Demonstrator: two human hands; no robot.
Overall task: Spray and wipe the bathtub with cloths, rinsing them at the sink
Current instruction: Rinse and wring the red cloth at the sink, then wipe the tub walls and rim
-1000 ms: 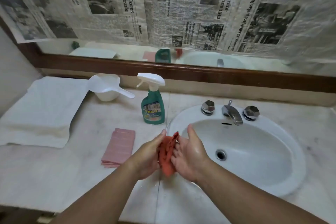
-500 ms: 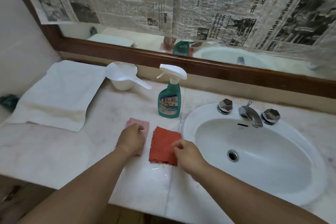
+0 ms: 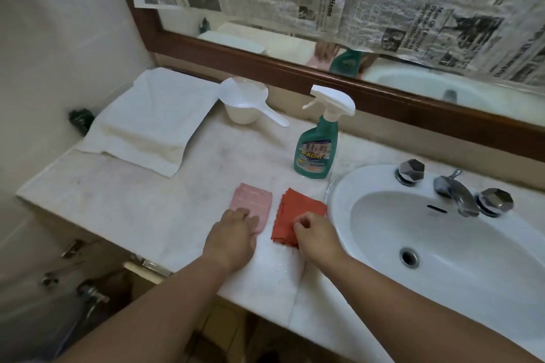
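- On the marble counter [image 3: 132, 203], just left of the sink [image 3: 339, 194], two folded cloths lie flat side by side with a narrow gap between them: a pink cloth [image 3: 253, 203] to the left and a red cloth [image 3: 295, 212] to the right.
- The left hand [image 3: 236, 233] covers the near end of the pink cloth, knuckles up and fingers bent down onto it (whether they grip or only press, I cannot tell).
- The right hand [image 3: 317, 236] sits at the red cloth's near right corner, thumb and forefinger pinching the fabric.
- A wet patch [image 3: 280, 268] glistens just in front of the red cloth.
- A green spray bottle [image 3: 317, 153] stands upright behind the cloths, near the sink rim.
- Farther back sit a white scoop [image 3: 246, 103] and a folded white towel [image 3: 150, 121].
- Newspaper [image 3: 383, 3] covers the mirror above.
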